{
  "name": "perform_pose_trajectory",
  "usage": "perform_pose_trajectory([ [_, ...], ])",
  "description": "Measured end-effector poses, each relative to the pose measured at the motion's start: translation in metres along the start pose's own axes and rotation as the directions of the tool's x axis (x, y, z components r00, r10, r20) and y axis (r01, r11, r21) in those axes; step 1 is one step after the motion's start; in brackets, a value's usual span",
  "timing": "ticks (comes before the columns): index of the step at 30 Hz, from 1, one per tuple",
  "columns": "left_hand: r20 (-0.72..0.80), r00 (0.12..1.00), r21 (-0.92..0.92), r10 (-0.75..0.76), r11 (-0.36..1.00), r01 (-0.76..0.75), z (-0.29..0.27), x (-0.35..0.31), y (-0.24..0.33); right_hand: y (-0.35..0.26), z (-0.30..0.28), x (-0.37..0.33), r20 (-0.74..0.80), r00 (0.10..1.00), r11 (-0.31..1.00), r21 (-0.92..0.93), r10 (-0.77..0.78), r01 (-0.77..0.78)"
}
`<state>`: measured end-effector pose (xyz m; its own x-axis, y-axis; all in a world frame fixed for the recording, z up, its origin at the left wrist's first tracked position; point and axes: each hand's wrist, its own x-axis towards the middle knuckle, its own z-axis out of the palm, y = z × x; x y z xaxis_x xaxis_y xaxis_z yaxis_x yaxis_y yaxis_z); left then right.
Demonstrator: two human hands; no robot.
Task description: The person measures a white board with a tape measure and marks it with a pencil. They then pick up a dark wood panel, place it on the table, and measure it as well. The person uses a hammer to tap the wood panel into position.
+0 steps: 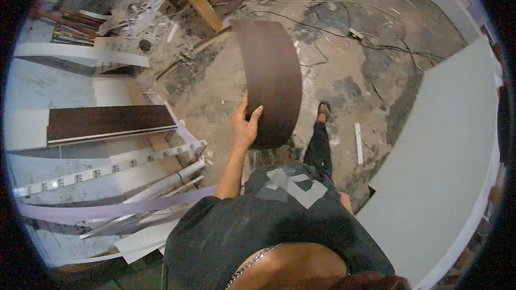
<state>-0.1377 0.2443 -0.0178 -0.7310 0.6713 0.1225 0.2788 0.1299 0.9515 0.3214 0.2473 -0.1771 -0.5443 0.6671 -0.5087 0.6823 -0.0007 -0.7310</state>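
My left hand (247,123) grips a dark brown wood-grain board (274,80) by its left edge near the lower end, thumb on the face. The board is held out in front of me above the floor, and its outline looks bent in this wide view. My right hand (345,202) hangs low at my right side, mostly hidden behind my shirt. Its fingers do not show. Closest to it is the large pale panel (435,172) on the right.
At left, another dark brown board (110,123) lies among white strips and a pale tube (172,180). A wooden stand (201,2) is at the far left of the floor. Cables (371,43) cross the dusty floor ahead. A white strip (359,144) lies right of my foot.
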Motion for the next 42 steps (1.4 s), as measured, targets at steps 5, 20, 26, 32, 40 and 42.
perform_pose_trajectory([
  [5, -0.094, 0.995, 0.008, -0.045, 0.999, 0.046, 0.074, 0.137, 0.019, -0.093, -0.128, 0.160, 0.098, 0.994, 0.973, -0.223, -0.038, 0.059],
  [20, -0.014, 0.998, -0.591, 0.069, 0.804, -0.064, 0.221, 0.562, 0.076, -0.488, -0.344, 0.618, -0.053, 0.842, 0.842, -0.107, -0.536, 0.529],
  [26, 0.074, 0.996, -0.710, 0.047, 0.704, 0.019, 0.251, 0.808, 0.033, -0.565, -0.327, 0.810, -0.316, 0.820, 0.878, -0.138, -0.478, 0.458],
  [32, 0.149, 0.944, -0.364, 0.295, 0.904, -0.225, 0.267, 1.046, 0.029, -0.657, -0.357, 0.970, -0.472, 0.671, 0.803, -0.152, -0.571, 0.576],
  [40, 0.200, 0.966, -0.018, 0.166, 0.986, -0.166, 0.207, 1.203, -0.025, -0.814, -0.502, 1.209, -0.467, 0.447, 0.646, -0.550, -0.763, 0.529],
  [42, 0.133, 0.990, 0.046, 0.057, 0.997, -0.063, 0.190, 1.207, -0.048, -0.841, -0.547, 1.307, -0.456, 0.300, 0.540, -0.618, -0.838, 0.571],
])
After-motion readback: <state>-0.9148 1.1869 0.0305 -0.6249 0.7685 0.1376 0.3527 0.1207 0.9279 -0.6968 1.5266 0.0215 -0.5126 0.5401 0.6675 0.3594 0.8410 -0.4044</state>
